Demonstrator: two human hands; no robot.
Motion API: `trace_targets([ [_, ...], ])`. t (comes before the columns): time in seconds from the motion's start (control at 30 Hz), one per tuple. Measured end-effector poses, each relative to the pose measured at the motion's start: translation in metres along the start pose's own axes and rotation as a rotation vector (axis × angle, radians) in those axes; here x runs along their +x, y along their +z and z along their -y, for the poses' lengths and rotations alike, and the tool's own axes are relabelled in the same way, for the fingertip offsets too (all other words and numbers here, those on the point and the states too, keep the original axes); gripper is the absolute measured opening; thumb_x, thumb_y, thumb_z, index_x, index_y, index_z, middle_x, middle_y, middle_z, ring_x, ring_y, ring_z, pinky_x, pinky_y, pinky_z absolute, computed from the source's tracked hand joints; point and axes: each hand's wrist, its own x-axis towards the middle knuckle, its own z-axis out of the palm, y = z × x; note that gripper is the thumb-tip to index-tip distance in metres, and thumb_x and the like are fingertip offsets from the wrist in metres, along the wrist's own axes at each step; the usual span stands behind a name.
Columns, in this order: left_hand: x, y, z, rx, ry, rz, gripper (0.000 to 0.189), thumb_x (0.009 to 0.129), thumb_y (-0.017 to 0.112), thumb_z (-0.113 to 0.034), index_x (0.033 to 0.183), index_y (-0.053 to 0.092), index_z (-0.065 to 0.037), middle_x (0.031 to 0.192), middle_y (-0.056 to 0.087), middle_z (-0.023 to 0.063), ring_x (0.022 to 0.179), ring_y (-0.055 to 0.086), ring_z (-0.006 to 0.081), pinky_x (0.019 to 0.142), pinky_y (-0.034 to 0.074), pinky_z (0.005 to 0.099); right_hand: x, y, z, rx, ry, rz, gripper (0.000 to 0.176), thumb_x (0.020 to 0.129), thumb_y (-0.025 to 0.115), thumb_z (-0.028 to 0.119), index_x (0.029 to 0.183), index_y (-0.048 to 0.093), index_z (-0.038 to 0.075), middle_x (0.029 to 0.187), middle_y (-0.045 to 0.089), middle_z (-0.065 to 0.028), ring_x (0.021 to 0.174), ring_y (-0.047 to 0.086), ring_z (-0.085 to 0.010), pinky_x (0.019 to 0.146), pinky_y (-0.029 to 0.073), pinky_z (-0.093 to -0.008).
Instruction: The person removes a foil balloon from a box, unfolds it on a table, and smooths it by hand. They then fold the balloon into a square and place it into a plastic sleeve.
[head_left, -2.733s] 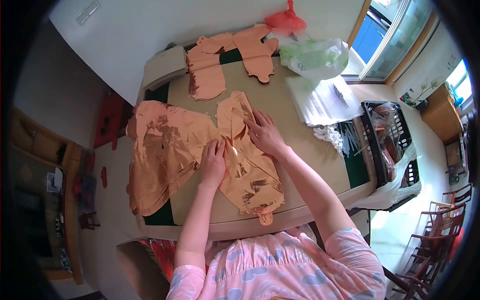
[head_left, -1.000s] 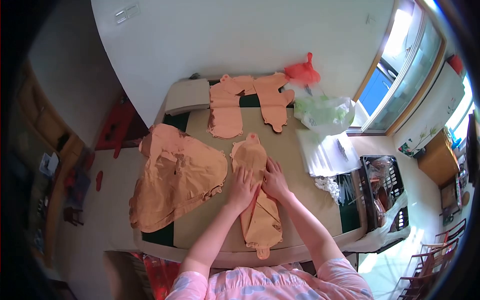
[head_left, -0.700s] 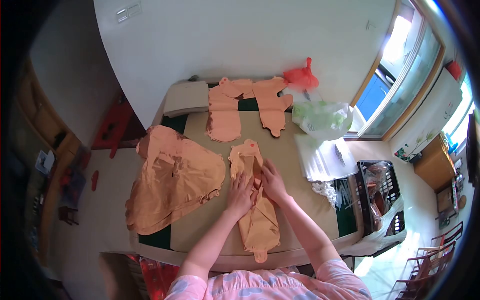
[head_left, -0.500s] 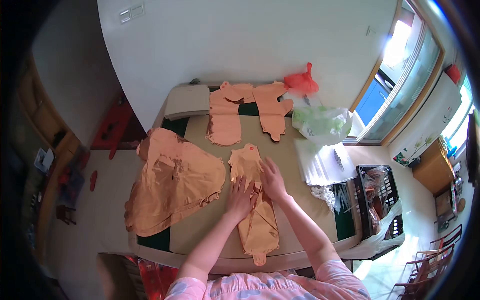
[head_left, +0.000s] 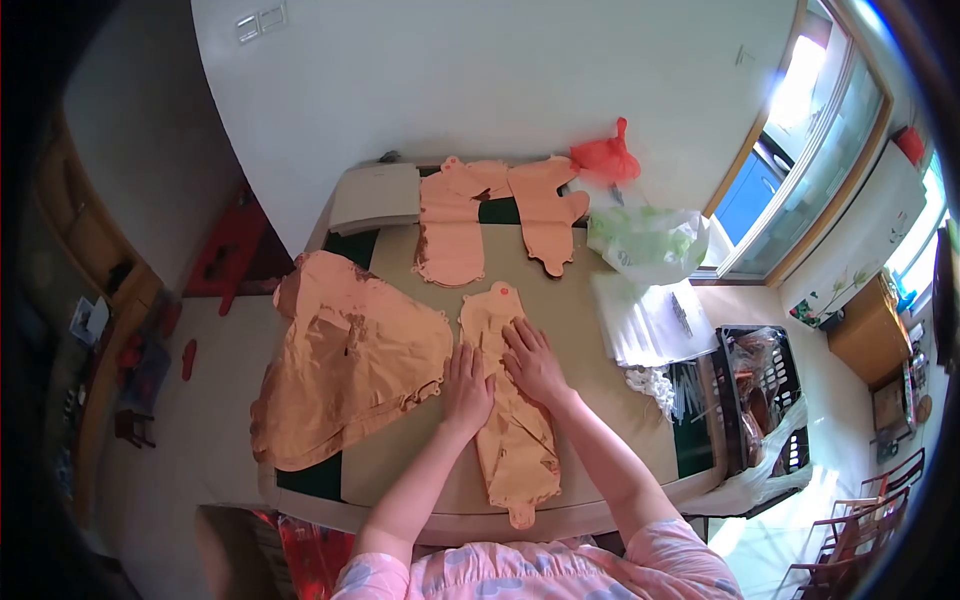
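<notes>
Pink cloth with pale cloud shapes covers my shoulders [head_left: 560, 578] at the near edge of the view. Just beyond it is the table [head_left: 600, 420], and on its near part lies a long folded sheet of copper foil [head_left: 518, 445]. Its small tab reaches the near rim of the table and its rounded end points away from me.

Both my hands lie flat on this foil, about at its middle. My left hand [head_left: 466, 385] presses on the left edge of the sheet, with the fingers stretched and a little apart. My right hand [head_left: 535, 362] lies just beside it, palm down on the foil, fingers also spread and pointing away. Neither hand is closed around anything; they only press from above, and the thumbs are near each other.

To the left of my left hand is a big loose pile of the same copper foil [head_left: 345, 360], and its corner hangs over the left side of the table. To the right there is a stack of clear plastic sleeves [head_left: 650, 320], with some white strips [head_left: 655, 382] at its near side. A black crate [head_left: 765, 390] stands beyond the right rim.

Farther away, two flat foil shapes [head_left: 450, 225] [head_left: 545, 215] lie side by side near the wall. A white box [head_left: 375, 195] is at their left, a green and white plastic bag [head_left: 648, 240] at their right, and a red bag [head_left: 605, 158] behind it.
</notes>
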Motion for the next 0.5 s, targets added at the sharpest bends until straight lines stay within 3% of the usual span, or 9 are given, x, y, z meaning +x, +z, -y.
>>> trace_targets([
  [0.5, -0.021, -0.017, 0.01, -0.015, -0.028, 0.106, 0.048, 0.093, 0.048, -0.023, 0.134, 0.042, 0.003, 0.144, 0.039, 0.0209, 0.138, 0.03, 0.0338, 0.112, 0.023, 0.0513, -0.001, -0.002, 0.002, -0.033, 0.024, 0.096, 0.045, 0.091, 0.053, 0.029, 0.131, 0.05, 0.009, 0.14, 0.046, -0.0142, 0.132, 0.041, -0.0315, 0.108, 0.029, -0.0526],
])
